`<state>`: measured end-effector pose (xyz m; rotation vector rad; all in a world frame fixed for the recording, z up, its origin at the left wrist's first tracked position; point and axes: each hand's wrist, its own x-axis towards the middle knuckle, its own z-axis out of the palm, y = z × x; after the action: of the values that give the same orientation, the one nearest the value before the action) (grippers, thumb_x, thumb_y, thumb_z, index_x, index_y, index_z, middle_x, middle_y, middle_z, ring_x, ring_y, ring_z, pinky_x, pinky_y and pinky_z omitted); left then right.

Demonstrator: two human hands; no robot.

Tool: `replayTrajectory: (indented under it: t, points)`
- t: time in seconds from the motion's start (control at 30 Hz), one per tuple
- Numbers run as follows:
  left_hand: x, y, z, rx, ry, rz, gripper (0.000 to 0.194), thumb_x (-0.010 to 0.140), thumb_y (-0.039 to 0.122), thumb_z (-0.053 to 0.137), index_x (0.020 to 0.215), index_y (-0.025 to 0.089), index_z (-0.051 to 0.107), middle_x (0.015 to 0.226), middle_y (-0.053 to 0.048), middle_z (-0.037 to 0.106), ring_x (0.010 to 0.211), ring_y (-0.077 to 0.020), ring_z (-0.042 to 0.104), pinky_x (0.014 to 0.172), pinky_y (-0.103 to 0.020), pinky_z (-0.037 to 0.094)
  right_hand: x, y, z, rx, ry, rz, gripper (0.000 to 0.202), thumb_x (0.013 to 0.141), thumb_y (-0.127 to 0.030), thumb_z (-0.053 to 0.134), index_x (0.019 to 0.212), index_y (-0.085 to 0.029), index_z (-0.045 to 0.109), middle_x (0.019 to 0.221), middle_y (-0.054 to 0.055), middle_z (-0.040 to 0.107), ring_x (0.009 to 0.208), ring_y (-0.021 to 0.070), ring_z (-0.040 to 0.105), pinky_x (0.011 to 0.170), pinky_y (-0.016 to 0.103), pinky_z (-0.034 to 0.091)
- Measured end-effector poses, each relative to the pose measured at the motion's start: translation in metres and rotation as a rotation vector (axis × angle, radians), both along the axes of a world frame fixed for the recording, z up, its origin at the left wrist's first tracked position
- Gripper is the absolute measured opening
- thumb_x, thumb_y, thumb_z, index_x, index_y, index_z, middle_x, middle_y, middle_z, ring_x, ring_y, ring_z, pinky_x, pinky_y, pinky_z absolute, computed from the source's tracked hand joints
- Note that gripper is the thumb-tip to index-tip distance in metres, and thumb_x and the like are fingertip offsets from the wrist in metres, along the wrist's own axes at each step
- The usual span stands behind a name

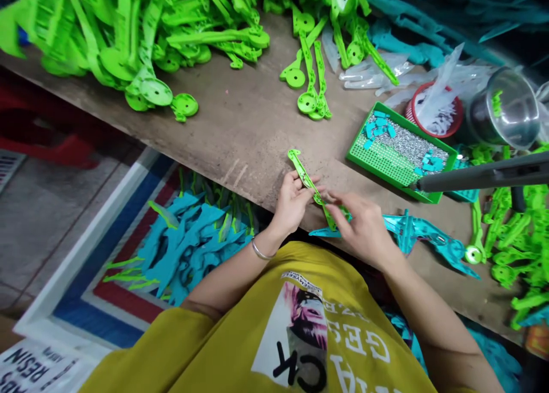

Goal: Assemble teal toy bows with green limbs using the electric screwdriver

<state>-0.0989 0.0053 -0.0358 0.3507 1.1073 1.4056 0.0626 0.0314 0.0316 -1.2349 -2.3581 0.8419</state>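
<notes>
A long, narrow green plastic part point(303, 175) is held up at a slant over the near edge of the workbench. My left hand point(292, 201) grips its middle, thumb and fingers closed round it, with a bangle on that wrist. Close by, my right hand point(358, 221) has its fingers pinched together at the part's lower end; whether a small piece is between them is hidden. Beneath and beside my right hand lies a blue plastic part point(407, 230) with a winged outline, along the bench edge.
Heaps of green parts point(124, 55) cover the far left of the bench point(244, 118). A green basket point(364, 161) holds small metal pieces and blue bits. Behind it stand a red basket point(414, 115) and a metal bowl point(514, 110). A grey bar point(484, 175) juts in from the right. Blue parts point(189, 238) fill a box below.
</notes>
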Motion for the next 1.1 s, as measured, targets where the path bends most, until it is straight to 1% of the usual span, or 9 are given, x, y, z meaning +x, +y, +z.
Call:
replayTrajectory:
  t: [0.13, 0.27, 0.37, 0.5, 0.67, 0.83, 0.93, 1.0, 1.1]
  points:
    - [0.001, -0.006, 0.002, 0.006, 0.005, -0.059, 0.063, 0.074, 0.02, 0.083, 0.121, 0.026, 0.043, 0.129, -0.007, 0.066, 0.096, -0.0192, 0.075, 0.083, -0.033, 0.061, 0.002, -0.033, -0.014, 0.23, -0.183, -0.022, 0.026, 0.101, -0.027, 0.056, 0.122, -0.019, 0.069, 0.102, 0.012, 0.077, 0.089, 0.0262, 0.068, 0.077, 0.04, 0.048]
    - [0.003, -0.009, -0.002, 0.023, 0.022, -0.071, 0.075, 0.068, 0.016, 0.086, 0.124, 0.027, 0.039, 0.125, -0.007, 0.067, 0.096, -0.0201, 0.075, 0.082, -0.032, 0.061, 0.0, -0.044, -0.027, 0.36, -0.24, -0.073, 0.02, 0.102, -0.02, 0.054, 0.111, -0.02, 0.072, 0.095, 0.009, 0.076, 0.083, 0.0235, 0.063, 0.075, 0.04, 0.04]
    - [0.003, -0.007, -0.006, 0.017, 0.038, -0.067, 0.074, 0.067, 0.016, 0.086, 0.122, 0.027, 0.037, 0.119, -0.005, 0.068, 0.096, -0.0208, 0.076, 0.078, -0.03, 0.061, -0.002, -0.046, -0.032, 0.378, -0.24, -0.107, 0.019, 0.102, -0.021, 0.053, 0.105, -0.021, 0.073, 0.093, 0.008, 0.075, 0.082, 0.0228, 0.061, 0.074, 0.039, 0.038]
    - [0.003, -0.006, -0.006, 0.015, 0.058, -0.064, 0.073, 0.068, 0.015, 0.085, 0.122, 0.028, 0.037, 0.113, -0.003, 0.069, 0.096, -0.0206, 0.076, 0.077, -0.03, 0.061, -0.003, -0.046, -0.032, 0.313, -0.242, -0.146, 0.02, 0.103, -0.023, 0.051, 0.1, -0.02, 0.071, 0.09, 0.009, 0.074, 0.082, 0.0239, 0.06, 0.073, 0.039, 0.037]
    - [0.003, -0.007, -0.002, -0.007, 0.069, -0.083, 0.074, 0.07, 0.019, 0.085, 0.125, 0.028, 0.036, 0.117, -0.004, 0.068, 0.096, -0.0213, 0.076, 0.069, -0.025, 0.06, -0.005, -0.046, -0.029, 0.289, -0.278, -0.143, 0.016, 0.1, -0.025, 0.055, 0.098, -0.02, 0.07, 0.09, 0.008, 0.073, 0.082, 0.0245, 0.057, 0.075, 0.04, 0.033]
    - [0.002, -0.008, 0.0, -0.002, 0.063, -0.1, 0.07, 0.075, 0.027, 0.084, 0.127, 0.029, 0.037, 0.118, -0.002, 0.066, 0.099, -0.0205, 0.075, 0.066, -0.022, 0.06, -0.013, -0.044, -0.035, 0.416, -0.328, -0.186, 0.017, 0.1, -0.027, 0.056, 0.091, -0.02, 0.07, 0.081, 0.006, 0.069, 0.079, 0.0231, 0.052, 0.075, 0.039, 0.03]
    - [0.002, -0.008, 0.0, -0.004, 0.073, -0.103, 0.069, 0.076, 0.027, 0.084, 0.126, 0.029, 0.038, 0.118, -0.002, 0.066, 0.099, -0.0201, 0.075, 0.065, -0.02, 0.06, -0.016, -0.045, -0.039, 0.509, -0.321, -0.184, 0.019, 0.1, -0.023, 0.056, 0.086, -0.02, 0.069, 0.076, 0.004, 0.066, 0.077, 0.0216, 0.049, 0.075, 0.039, 0.029]
    - [0.003, -0.008, 0.0, -0.004, 0.079, -0.098, 0.069, 0.076, 0.026, 0.084, 0.127, 0.029, 0.038, 0.118, -0.002, 0.066, 0.099, -0.02, 0.075, 0.065, -0.021, 0.06, -0.016, -0.045, -0.042, 0.532, -0.303, -0.16, 0.019, 0.101, -0.022, 0.056, 0.089, -0.02, 0.071, 0.075, 0.004, 0.065, 0.077, 0.021, 0.047, 0.076, 0.039, 0.029]
    - [0.003, -0.008, -0.001, 0.0, 0.085, -0.098, 0.067, 0.078, 0.026, 0.083, 0.127, 0.029, 0.037, 0.118, -0.002, 0.066, 0.098, -0.0199, 0.075, 0.067, -0.023, 0.061, -0.014, -0.046, -0.045, 0.548, -0.283, -0.121, 0.019, 0.102, -0.021, 0.054, 0.101, -0.022, 0.073, 0.077, 0.004, 0.064, 0.078, 0.021, 0.046, 0.075, 0.038, 0.028]
